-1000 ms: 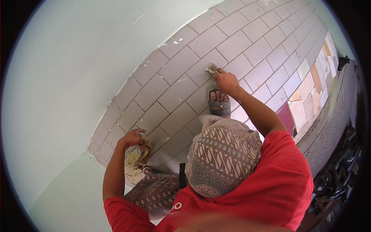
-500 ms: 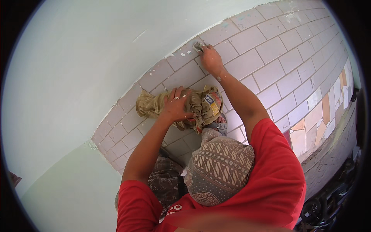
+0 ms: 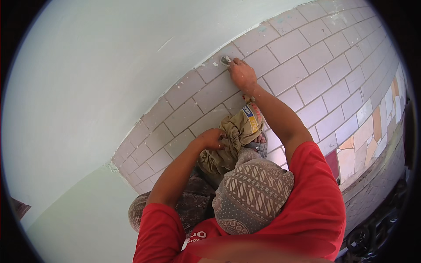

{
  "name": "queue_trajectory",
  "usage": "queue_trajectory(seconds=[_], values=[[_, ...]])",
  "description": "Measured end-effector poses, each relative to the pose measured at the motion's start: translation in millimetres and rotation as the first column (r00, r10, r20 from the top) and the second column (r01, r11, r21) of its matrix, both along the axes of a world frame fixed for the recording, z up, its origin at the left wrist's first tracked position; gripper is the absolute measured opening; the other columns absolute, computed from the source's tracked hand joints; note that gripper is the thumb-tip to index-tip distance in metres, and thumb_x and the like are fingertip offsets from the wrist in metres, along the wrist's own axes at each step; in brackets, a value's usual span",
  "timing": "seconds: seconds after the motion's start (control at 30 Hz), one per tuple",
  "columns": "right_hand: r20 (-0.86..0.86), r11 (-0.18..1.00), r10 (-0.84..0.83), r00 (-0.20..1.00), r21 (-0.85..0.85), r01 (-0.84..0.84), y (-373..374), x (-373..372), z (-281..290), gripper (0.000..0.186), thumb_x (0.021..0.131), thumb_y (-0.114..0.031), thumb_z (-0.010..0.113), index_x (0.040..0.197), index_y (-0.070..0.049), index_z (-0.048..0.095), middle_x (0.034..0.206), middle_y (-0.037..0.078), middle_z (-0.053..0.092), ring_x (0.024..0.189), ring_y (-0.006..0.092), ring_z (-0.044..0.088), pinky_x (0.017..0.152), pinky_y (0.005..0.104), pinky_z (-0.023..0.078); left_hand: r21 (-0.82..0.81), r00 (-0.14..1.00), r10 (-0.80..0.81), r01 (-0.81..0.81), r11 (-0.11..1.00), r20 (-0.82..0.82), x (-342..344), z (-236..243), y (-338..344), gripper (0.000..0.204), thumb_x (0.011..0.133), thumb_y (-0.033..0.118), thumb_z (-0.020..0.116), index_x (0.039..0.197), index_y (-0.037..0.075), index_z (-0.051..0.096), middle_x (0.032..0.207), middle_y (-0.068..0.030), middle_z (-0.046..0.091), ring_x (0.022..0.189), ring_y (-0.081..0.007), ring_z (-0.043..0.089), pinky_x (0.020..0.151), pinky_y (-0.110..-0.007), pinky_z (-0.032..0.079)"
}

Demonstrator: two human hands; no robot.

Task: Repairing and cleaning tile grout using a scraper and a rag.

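Observation:
My right hand (image 3: 242, 75) is closed on a small grey-white piece (image 3: 226, 60), pressed to the tiles beside the wall; I cannot make out its exact kind. Close by, a white paint spot (image 3: 215, 64) marks the tile. My left hand (image 3: 212, 139) has its fingers curled into a crumpled brown paper sack (image 3: 232, 131) with a blue and yellow printed patch. Bunched up in front of my knees, the sack lies partly against my sandalled foot (image 3: 259, 142).
A pale painted wall (image 3: 109, 79) runs along the far left and meets the grey tiled floor (image 3: 302, 65). Pale green wall (image 3: 83, 206) stands at the lower left. Multicoloured broken tiles (image 3: 364, 140) border the right. Dark machinery (image 3: 372, 232) sits at the lower right.
My left hand has closed on the sack and drawn it away from the wall, nearer my knees, bunching it up. My right hand stays low at the wall's edge with the small piece.

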State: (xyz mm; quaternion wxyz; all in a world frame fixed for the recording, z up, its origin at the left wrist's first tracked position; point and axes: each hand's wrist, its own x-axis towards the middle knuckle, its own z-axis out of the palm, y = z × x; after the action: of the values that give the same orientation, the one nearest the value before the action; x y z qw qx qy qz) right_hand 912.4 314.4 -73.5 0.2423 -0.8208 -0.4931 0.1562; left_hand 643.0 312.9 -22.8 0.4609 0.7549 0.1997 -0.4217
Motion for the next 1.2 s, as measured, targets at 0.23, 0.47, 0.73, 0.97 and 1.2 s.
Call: queue_trajectory(seconds=[0.23, 0.47, 0.73, 0.97, 1.2], values=[[0.057, 0.998, 0.033, 0.998, -0.052, -0.03, -4, 6, 6, 0.023, 0.098, -0.017, 0.052, 0.115, -0.005, 0.064, 0.116, 0.014, 0.065, 0.108, 0.0365, 0.066, 0.086, 0.0486, 0.058, 0.452, 0.963, -0.198, 0.097, 0.887, 0.182, 9, 20, 21, 0.102, 0.057, 0.052, 0.09, 0.145, 0.016, 0.052, 0.162, -0.0216, 0.023, 0.15, -0.0423, 0.016, 0.12, -0.059, 0.017], [-0.026, 0.98, -0.105, 0.994, -0.171, 0.099, 0, 12, 7, 0.028, 0.097, -0.022, 0.057, 0.115, -0.003, 0.065, 0.119, 0.016, 0.067, 0.108, 0.039, 0.066, 0.091, 0.0511, 0.056, 0.501, 0.993, -0.121, 0.109, 0.858, -0.007, 0, -8, 41, 0.166, 0.042, 0.078, 0.086, 0.164, 0.024, -0.013, 0.166, -0.0258, -0.022, 0.151, -0.0489, -0.025, 0.112, -0.076, -0.01], [-0.125, 0.973, -0.144, 0.982, -0.196, 0.118, 2, -3, 15, 0.028, 0.098, -0.025, 0.057, 0.114, -0.003, 0.065, 0.115, 0.022, 0.067, 0.103, 0.0442, 0.067, 0.087, 0.0546, 0.055, 0.43, 0.994, -0.103, 0.113, 0.896, -0.046, 3, -11, 45, 0.171, 0.04, 0.08, 0.085, 0.162, 0.021, -0.019, 0.162, -0.0303, -0.03, 0.146, -0.0534, -0.032, 0.108, -0.079, -0.014], [-0.12, 0.947, 0.028, 0.992, -0.314, -0.064, -3, -10, 28, 0.026, 0.097, -0.017, 0.053, 0.113, -0.001, 0.067, 0.109, 0.028, 0.067, 0.095, 0.0461, 0.069, 0.084, 0.0525, 0.056, 0.394, 0.994, -0.092, 0.106, 0.913, -0.053, -1, -10, 48, 0.17, 0.041, 0.079, 0.086, 0.162, 0.02, -0.019, 0.162, -0.0319, -0.029, 0.146, -0.0544, -0.031, 0.106, -0.079, -0.015], [-0.1, 0.927, 0.082, 0.992, -0.358, -0.113, 35, -2, 45, 0.023, 0.096, -0.011, 0.051, 0.105, 0.0, 0.069, 0.105, 0.028, 0.069, 0.098, 0.0439, 0.07, 0.085, 0.0501, 0.057, 0.396, 0.994, -0.095, 0.108, 0.912, -0.052, 1, -11, 52, 0.17, 0.042, 0.079, 0.086, 0.162, 0.02, -0.019, 0.161, -0.0318, -0.03, 0.146, -0.0542, -0.031, 0.106, -0.079, -0.016]])
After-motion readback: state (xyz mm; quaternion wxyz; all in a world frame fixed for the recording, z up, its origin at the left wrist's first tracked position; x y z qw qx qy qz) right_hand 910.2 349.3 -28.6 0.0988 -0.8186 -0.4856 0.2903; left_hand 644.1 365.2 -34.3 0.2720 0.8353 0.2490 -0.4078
